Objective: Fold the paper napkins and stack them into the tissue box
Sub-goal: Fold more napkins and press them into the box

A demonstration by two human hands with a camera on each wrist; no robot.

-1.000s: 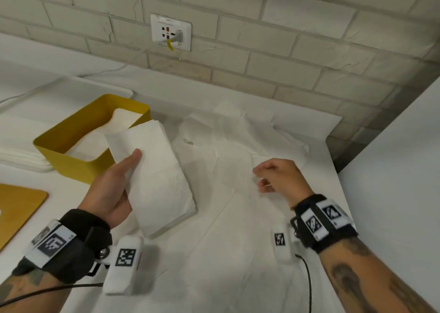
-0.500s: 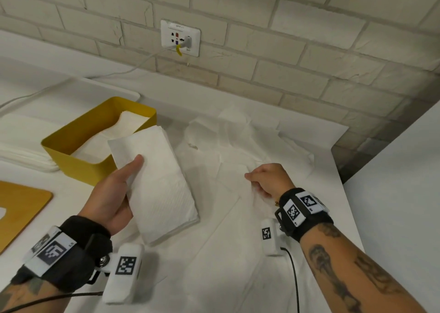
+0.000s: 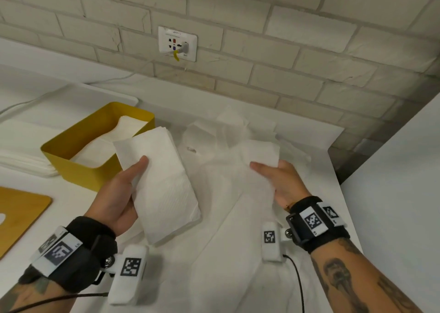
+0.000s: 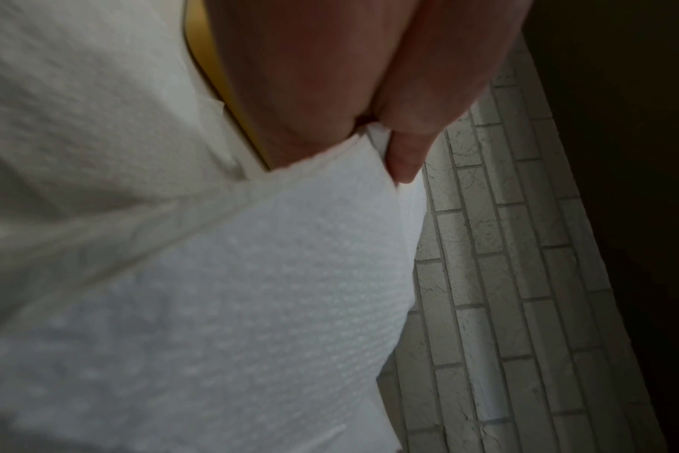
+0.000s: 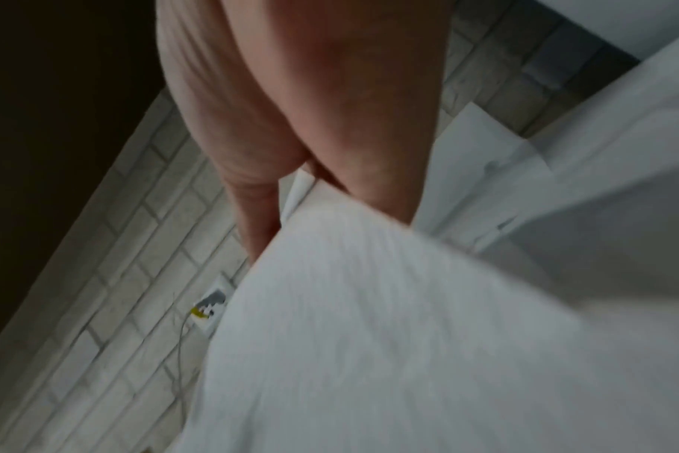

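Inside yellow tissue box: folded napkins. Left hand grips folded stack; right hand holds loose napkin.

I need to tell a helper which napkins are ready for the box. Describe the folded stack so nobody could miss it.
Start at the yellow tissue box below the wall socket. Just right of it, the left hand holds the folded napkin stack in its grip. Unlike the loose napkins spread flat around it, it is a thick, neat rectangle.

Yellow box open on top (napkins inside); brick wall close behind; loose napkins litter right side.
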